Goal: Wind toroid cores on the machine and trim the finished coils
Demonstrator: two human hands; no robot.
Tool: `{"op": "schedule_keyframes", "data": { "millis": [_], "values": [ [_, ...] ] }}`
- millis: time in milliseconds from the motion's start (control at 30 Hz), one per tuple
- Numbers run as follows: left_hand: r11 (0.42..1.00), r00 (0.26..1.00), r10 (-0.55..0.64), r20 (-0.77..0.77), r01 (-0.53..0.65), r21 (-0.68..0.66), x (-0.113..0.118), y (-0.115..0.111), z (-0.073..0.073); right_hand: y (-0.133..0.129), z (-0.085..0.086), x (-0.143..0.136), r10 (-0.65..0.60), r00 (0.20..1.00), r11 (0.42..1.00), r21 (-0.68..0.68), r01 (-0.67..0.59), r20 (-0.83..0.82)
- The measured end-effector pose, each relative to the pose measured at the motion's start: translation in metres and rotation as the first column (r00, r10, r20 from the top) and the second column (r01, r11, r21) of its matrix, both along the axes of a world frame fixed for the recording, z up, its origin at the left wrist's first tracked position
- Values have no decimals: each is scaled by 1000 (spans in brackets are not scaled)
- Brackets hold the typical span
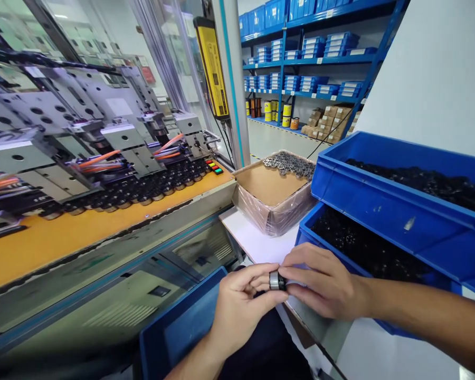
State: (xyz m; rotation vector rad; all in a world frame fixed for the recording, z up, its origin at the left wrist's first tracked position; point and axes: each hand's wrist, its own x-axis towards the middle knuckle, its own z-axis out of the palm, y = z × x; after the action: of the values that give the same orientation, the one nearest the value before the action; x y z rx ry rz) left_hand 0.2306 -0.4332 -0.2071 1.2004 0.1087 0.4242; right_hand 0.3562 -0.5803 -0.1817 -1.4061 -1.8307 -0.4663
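Note:
A small round part [277, 281], silver metal on its left side and black on its right, is held between my two hands at the lower middle of the head view. My left hand [243, 303] has its thumb and fingers closed on the metal side. From the right, my right hand [324, 279] pinches the black side with its fingertips. Just beyond the hands stands a plastic-wrapped cardboard box [275, 214] with many small metal parts [288, 163] along its far side.
Two stacked blue bins [380, 198] of black parts stand at the right. A machine bench [154, 224] with rows of black-and-metal parts [142, 192] fills the left. Below it is another blue bin [190, 322]. Blue shelves [320, 60] stand at the back.

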Motion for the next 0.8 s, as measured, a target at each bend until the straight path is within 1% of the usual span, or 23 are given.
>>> {"op": "schedule_keyframes", "data": {
  "millis": [167,233,367,433,500,567,633,667,700,733,767,800],
  "values": [
    [999,1000,-22,1,22,-27,-2,-1,-9,-1,-2,0,-3,996,1000,-15,5,87],
    [999,1000,-31,0,31,-36,-3,0,-10,-1,-2,0,-10,994,1000,-16,11,107],
    [994,996,-88,-11,87,-63,-5,3,-4,0,0,-2,-6,990,1000,-1,6,138],
    [993,996,-91,-11,90,-77,-5,1,-1,0,0,-3,-11,989,1000,6,10,148],
    [994,998,-55,-4,55,-98,-4,-6,1,0,0,-4,-43,982,999,27,38,187],
    [993,1000,6,6,-5,-119,-3,-14,0,0,0,-4,-64,967,997,61,50,247],
    [991,997,72,29,-68,-114,-2,-21,-1,-1,-2,-3,-74,960,994,96,49,271],
    [991,994,103,45,-99,-85,-2,-22,-2,-2,-3,-3,-76,963,993,106,51,257],
    [991,989,131,70,-130,-27,-2,-21,-2,-2,-4,-3,-81,971,993,106,58,227],
    [985,983,155,103,-162,66,-1,-18,-2,-2,-5,-4,-87,979,992,102,69,184],
    [963,975,170,146,-195,184,-2,-13,-1,-3,-5,-4,-85,987,993,89,73,135],
    [923,966,169,197,-226,313,-2,-8,0,-3,-5,-5,-72,993,995,72,66,89]
  ]
}}
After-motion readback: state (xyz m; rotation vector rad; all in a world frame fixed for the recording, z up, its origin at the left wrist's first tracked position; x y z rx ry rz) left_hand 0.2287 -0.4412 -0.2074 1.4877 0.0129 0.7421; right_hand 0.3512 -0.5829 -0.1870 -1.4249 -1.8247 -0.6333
